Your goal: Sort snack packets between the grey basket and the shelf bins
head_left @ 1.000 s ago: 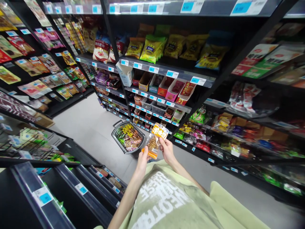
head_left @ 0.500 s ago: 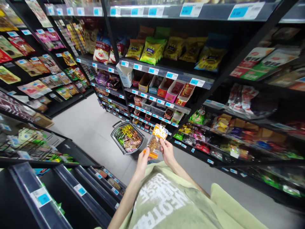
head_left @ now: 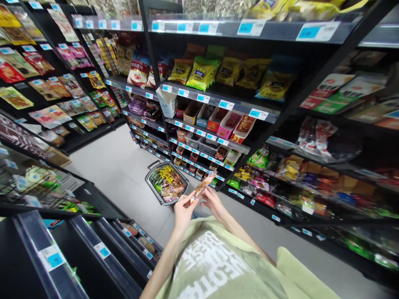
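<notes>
A small snack packet [head_left: 203, 185] with orange ends is tilted nearly edge-on in front of my body. My left hand [head_left: 183, 211] pinches its lower end between thumb and fingers. Along the packet's right edge, my right hand [head_left: 214, 204] touches it with curled fingers; its thumb is partly hidden. Below and to the left, a dark shopping basket [head_left: 149, 187] stands on the floor. Inside it lie many small wrapped snacks [head_left: 170, 182] in yellow, green and pinkish wrappers.
Ahead, a black shelf unit [head_left: 193, 92] carries yellow chip bags [head_left: 202, 74] and open snack boxes [head_left: 218, 120]. More shelves with packets [head_left: 293, 166] run along the right. At lower left, dark shelf edges [head_left: 90, 243] come close to my left arm. Grey floor [head_left: 109, 166] runs between the shelves.
The snack packet has turned from facing me to nearly edge-on. My right thumb has left its printed front, while my left hand keeps hold of the lower end. The view has tilted slightly upward.
</notes>
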A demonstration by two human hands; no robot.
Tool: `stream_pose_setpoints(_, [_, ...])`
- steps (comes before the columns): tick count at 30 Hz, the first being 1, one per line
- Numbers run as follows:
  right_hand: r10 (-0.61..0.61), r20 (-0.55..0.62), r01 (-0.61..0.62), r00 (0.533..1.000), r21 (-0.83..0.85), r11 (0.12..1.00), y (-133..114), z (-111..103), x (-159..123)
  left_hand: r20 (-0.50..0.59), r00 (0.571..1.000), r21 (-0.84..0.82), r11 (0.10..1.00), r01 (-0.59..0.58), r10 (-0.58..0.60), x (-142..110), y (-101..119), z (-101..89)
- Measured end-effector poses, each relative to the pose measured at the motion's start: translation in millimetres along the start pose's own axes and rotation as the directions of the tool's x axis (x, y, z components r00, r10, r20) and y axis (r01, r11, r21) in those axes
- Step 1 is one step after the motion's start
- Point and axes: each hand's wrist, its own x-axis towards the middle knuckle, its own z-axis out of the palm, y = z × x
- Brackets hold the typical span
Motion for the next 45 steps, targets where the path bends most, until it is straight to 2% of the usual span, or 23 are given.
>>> stream_pose_setpoints(3, [0.000,0.027,0.000,1.000,0.010,1.000,-0.9,3.5,-2.7,0.042,0.992,0.148,0.982,-0.120,0.115,-0.8,1.3,-1.6])
stream_pose_setpoints(8, [0.015,-0.061,-0.014,0.998,0.023,1.000,2.1,0.7,-0.5,0.210,0.935,0.363,0.865,-0.347,0.287,-4.5,-1.9,-1.3])
stream_pose_setpoints(11, [0.011,-0.118,-0.012,0.993,-0.008,1.000,4.3,-2.7,2.6,0.312,0.895,0.470,0.767,-0.437,0.318,-5.4,-8.7,-1.0])
stream_pose_setpoints(14, [-0.006,-0.125,0.001,0.992,-0.044,0.999,6.1,-5.6,4.7,0.389,0.856,0.532,0.676,-0.510,0.340,-5.7,-10.2,-1.8])
stream_pose_setpoints(20, [-0.051,-0.097,0.040,0.994,-0.113,0.993,5.7,-4.3,4.4,0.497,0.760,0.623,0.438,-0.648,0.418,-12.4,7.8,-0.2])
stream_pose_setpoints(24, [-0.051,-0.098,0.039,0.994,-0.120,0.992,4.0,-2.0,4.7,0.533,0.711,0.637,0.337,-0.694,0.458,-17.4,14.4,3.0])
stream_pose_setpoints(29, [-0.045,-0.097,0.033,0.994,-0.124,0.992,5.1,-5.7,9.1,0.522,0.698,0.658,0.289,-0.696,0.490,-18.4,15.3,1.8])
stream_pose_setpoints(34, [0.002,-0.082,-0.013,0.997,-0.131,0.991,7.1,-8.4,13.2,0.538,0.703,0.701,0.217,-0.679,0.465,-19.8,17.1,-0.1])
stream_pose_setpoints(38, [0.017,-0.080,-0.027,0.997,-0.123,0.992,8.9,-10.1,17.5,0.567,0.685,0.695,0.180,-0.696,0.458,-18.5,12.0,-2.8])
stream_pose_setpoints(41, [0.062,-0.080,-0.070,0.995,-0.092,0.993,6.6,-12.3,22.8,0.577,0.686,0.677,0.210,-0.705,0.442,-16.3,6.1,-5.3])
stream_pose_setpoints(45, [0.124,-0.052,-0.129,0.991,-0.111,0.985,1.4,-15.6,31.8,0.548,0.734,0.657,0.337,-0.675,0.401,-14.7,1.4,-6.6])
